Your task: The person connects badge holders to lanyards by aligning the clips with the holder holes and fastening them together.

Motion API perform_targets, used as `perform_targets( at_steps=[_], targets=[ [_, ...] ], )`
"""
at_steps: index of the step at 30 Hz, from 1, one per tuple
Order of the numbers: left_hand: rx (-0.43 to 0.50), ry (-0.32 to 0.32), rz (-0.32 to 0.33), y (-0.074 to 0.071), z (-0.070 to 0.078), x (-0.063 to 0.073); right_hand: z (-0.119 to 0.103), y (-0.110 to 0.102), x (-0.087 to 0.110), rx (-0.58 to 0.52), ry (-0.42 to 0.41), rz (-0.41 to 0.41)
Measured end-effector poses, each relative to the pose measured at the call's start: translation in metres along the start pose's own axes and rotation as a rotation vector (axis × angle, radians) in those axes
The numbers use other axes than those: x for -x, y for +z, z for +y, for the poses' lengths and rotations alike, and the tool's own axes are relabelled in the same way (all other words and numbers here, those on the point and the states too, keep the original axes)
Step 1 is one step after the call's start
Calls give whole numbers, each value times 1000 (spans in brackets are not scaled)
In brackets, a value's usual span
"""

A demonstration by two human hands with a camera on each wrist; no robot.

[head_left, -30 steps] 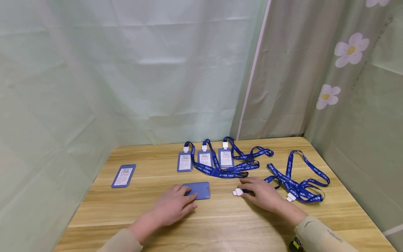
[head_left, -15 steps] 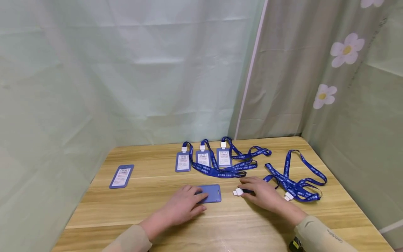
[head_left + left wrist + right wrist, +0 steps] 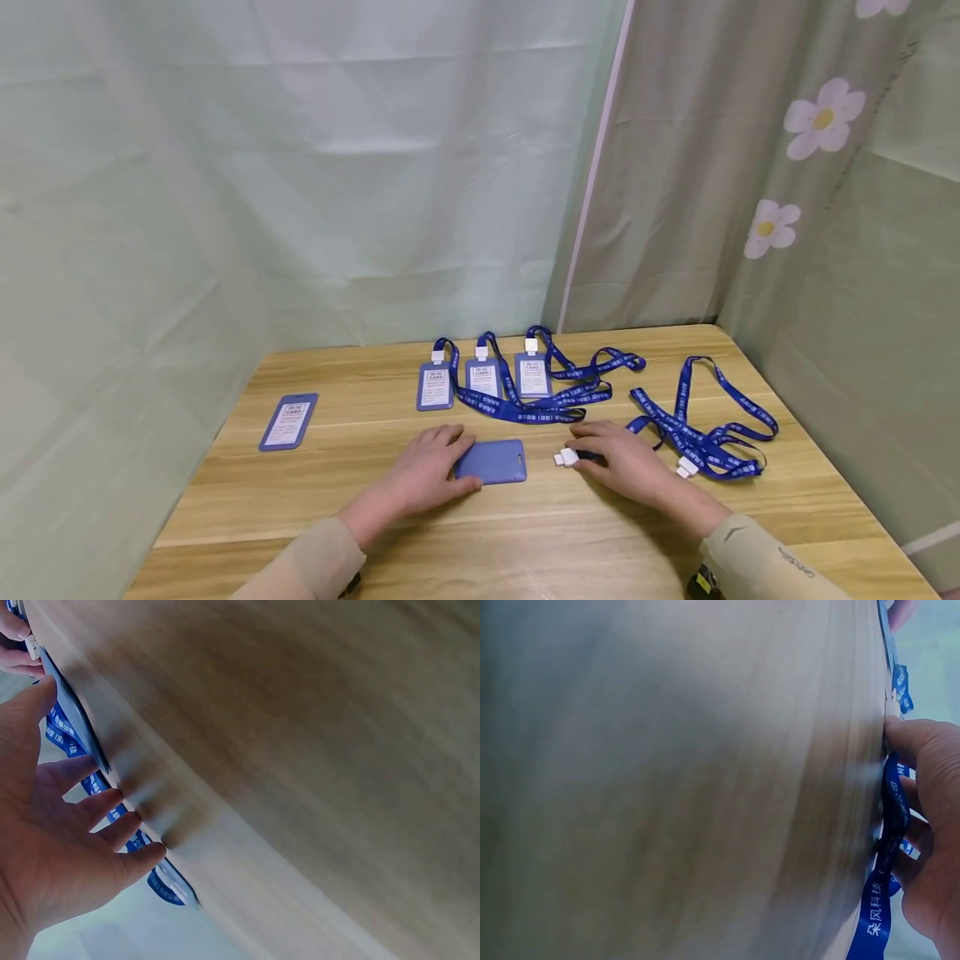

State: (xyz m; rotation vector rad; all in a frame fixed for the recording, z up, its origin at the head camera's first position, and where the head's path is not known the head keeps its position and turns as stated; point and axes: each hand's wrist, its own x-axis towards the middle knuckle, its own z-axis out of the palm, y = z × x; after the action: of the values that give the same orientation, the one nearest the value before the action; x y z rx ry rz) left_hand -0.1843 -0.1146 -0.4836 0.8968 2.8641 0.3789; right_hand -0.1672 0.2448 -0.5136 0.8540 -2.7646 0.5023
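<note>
In the head view a blue card holder (image 3: 491, 462) lies on the table, its plain side up and its slotted end to the right. My left hand (image 3: 431, 468) is at its left end, thumb at the near edge and forefinger by the far left corner. The left wrist view shows that hand (image 3: 71, 832) with fingers extended and spread beside the holder (image 3: 75, 712). My right hand (image 3: 622, 458) pinches a blue lanyard by its white clip (image 3: 567, 457), which points left at the holder across a short gap. The lanyard's printed strap (image 3: 889, 825) runs under the palm.
Three card holders (image 3: 436, 386) with lanyards attached lie in a row at the back, straps trailing right. A single card holder (image 3: 288, 422) lies at the left. Another lanyard (image 3: 708, 446) is heaped at the right, its white clip (image 3: 686, 467) nearby. Curtains enclose the table.
The card holder slid right toward the clip, then stopped. My left hand moved right with it, then shifted off its top to its left end. My right hand stayed in place.
</note>
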Motion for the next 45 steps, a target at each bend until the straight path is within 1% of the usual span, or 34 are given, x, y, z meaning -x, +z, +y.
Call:
perform_targets(
  at_steps=[4,13,20,22,30,35,38,42,45],
  targets=[
    [-2,-8,-4,2,0,0,-1,-1,0,-4,8,-7],
    [0,-8,27,5,-1,-2,-3,-2,0,-12,22,-19],
    [34,-14,46,6,-1,-2,-3,-2,-1,-18,51,-53],
    [48,-13,56,7,-1,-2,-3,-2,-1,-13,46,-50],
    [111,17,142,9,1,-1,-5,-3,-1,-12,31,-26],
    [137,29,191,8,2,-2,-5,-4,-1,-23,49,-54],
    [134,45,206,6,2,-2,-5,-4,-1,-27,57,-67],
    [121,72,221,2,2,-1,-4,-4,0,-24,50,-62],
    [122,86,245,-1,3,1,-4,-4,0,-24,49,-61]
  ],
)
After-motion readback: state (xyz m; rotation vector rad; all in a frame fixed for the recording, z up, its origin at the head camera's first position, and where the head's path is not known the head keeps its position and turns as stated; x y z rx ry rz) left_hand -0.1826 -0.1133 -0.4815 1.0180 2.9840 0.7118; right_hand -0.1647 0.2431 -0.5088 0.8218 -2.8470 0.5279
